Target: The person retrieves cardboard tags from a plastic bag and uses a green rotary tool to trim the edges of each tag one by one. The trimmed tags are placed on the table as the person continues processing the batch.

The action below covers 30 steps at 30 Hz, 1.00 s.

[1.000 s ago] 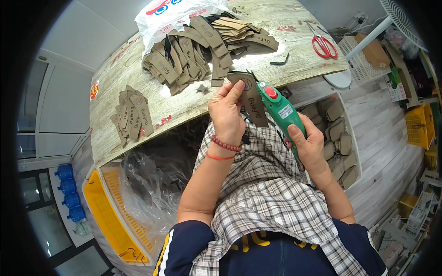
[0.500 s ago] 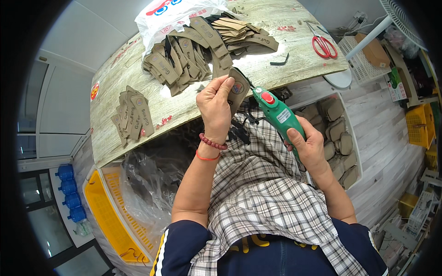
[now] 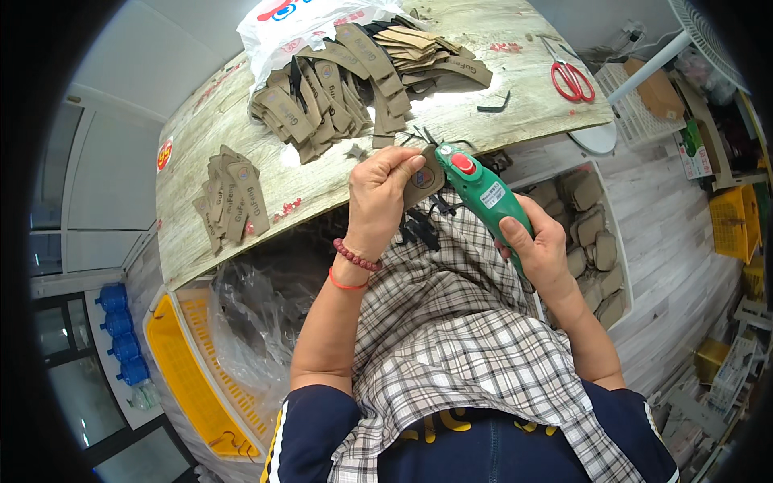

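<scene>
My left hand [image 3: 377, 189] pinches a khaki fabric tab [image 3: 420, 185] with a rounded end and a small round emblem, held up just past the table's near edge. My right hand [image 3: 538, 249] is wrapped round green electric scissors [image 3: 493, 198] with a red button. Their blades point up and away, close against the tab's top edge; whether they are cutting I cannot tell. Black scraps [image 3: 420, 229] lie on the checked apron [image 3: 451, 306] below. At the table's left, a small fan of printed khaki tabs [image 3: 233, 197] is laid out.
A heap of khaki straps [image 3: 330, 92] and a white plastic bag [image 3: 282, 40] lie on the table [image 3: 483, 133]. Red-handled scissors [image 3: 573, 82] rest at its right. A white bin of khaki pieces [image 3: 592, 225] stands to the right below, a yellow crate [image 3: 173, 362] to the left.
The tab in my left hand has tipped lower and turned, its emblem now lower. The electric scissors have shifted slightly up and left, with their blades now at its top edge.
</scene>
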Each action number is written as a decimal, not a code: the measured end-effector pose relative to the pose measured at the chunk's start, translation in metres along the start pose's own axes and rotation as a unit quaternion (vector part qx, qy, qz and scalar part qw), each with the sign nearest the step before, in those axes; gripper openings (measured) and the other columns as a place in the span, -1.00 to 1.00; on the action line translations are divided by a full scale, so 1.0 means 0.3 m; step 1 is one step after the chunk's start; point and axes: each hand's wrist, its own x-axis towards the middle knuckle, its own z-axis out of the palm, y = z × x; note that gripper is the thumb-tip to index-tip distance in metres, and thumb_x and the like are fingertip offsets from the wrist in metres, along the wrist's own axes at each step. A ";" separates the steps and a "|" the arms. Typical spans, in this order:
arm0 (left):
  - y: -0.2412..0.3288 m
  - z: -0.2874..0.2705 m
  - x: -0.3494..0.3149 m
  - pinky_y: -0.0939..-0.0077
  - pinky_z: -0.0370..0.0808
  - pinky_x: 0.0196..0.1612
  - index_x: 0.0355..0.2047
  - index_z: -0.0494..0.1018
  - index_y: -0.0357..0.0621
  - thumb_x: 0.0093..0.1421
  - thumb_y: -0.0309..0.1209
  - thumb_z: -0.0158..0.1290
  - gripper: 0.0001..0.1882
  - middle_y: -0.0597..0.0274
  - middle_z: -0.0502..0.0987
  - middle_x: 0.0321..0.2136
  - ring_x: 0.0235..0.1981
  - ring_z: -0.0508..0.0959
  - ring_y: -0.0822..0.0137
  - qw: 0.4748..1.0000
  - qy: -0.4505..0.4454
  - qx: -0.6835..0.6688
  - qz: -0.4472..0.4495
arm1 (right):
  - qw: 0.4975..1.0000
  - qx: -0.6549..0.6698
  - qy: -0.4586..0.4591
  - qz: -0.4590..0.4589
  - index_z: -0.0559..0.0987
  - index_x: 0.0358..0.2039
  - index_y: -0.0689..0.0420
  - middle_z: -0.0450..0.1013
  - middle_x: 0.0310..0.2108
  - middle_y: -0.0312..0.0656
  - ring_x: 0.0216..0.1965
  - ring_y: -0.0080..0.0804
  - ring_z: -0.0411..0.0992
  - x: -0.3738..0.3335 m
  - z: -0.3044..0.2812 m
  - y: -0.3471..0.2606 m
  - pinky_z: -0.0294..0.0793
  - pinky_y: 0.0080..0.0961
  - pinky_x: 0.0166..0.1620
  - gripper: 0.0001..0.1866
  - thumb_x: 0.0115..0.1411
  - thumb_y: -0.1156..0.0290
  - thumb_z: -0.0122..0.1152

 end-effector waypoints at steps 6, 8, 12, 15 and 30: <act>0.029 -0.392 0.071 0.70 0.45 -0.37 -0.36 0.52 -0.28 0.21 -0.50 0.06 -0.91 0.30 0.56 -0.47 -0.48 0.50 0.56 0.983 0.165 -0.083 0.004 | 0.999 0.020 0.032 0.025 0.45 -0.02 0.27 0.43 -0.50 -0.30 -0.55 -0.68 0.35 -0.007 -0.002 0.027 0.37 -0.67 -0.51 -0.53 0.22 0.15 0.16; -0.013 -0.601 0.097 0.62 0.45 -0.32 -0.36 0.53 -0.25 0.19 -0.44 0.08 -0.88 0.26 0.55 -0.44 -0.43 0.51 0.48 0.970 0.234 -0.063 -0.033 | 0.999 0.024 0.027 0.036 0.45 -0.02 0.27 0.43 -0.48 -0.30 -0.54 -0.67 0.37 -0.010 0.002 0.030 0.38 -0.67 -0.51 -0.56 0.23 0.19 0.15; -0.129 -0.716 0.222 0.29 0.39 -0.12 -0.36 0.55 -0.17 0.04 -0.22 0.19 -0.72 0.09 0.47 -0.32 -0.17 0.44 0.16 0.794 0.349 0.493 0.061 | 0.999 0.006 0.019 0.031 0.46 -0.04 0.28 0.43 -0.47 -0.30 -0.55 -0.66 0.36 0.004 0.012 0.052 0.37 -0.67 -0.52 -0.60 0.24 0.23 0.13; -0.140 -0.607 0.389 0.21 0.39 -0.11 -0.37 0.56 -0.14 0.01 -0.08 0.19 -0.63 0.05 0.53 -0.35 -0.23 0.49 0.08 0.834 0.320 0.448 -0.031 | 0.999 -0.012 0.019 0.043 0.46 -0.04 0.28 0.42 -0.49 -0.30 -0.56 -0.67 0.34 0.011 0.025 0.051 0.35 -0.68 -0.52 -0.59 0.24 0.23 0.14; -0.307 -0.455 0.449 0.39 0.45 -0.29 -0.45 0.47 -0.31 0.02 -0.46 0.18 -0.84 0.07 0.56 -0.47 -0.45 0.53 0.25 0.904 0.373 0.206 -0.028 | 0.999 -0.014 0.005 0.043 0.47 -0.06 0.25 0.45 -0.46 -0.29 -0.54 -0.65 0.37 0.041 0.051 0.047 0.38 -0.65 -0.51 -0.60 0.24 0.20 0.14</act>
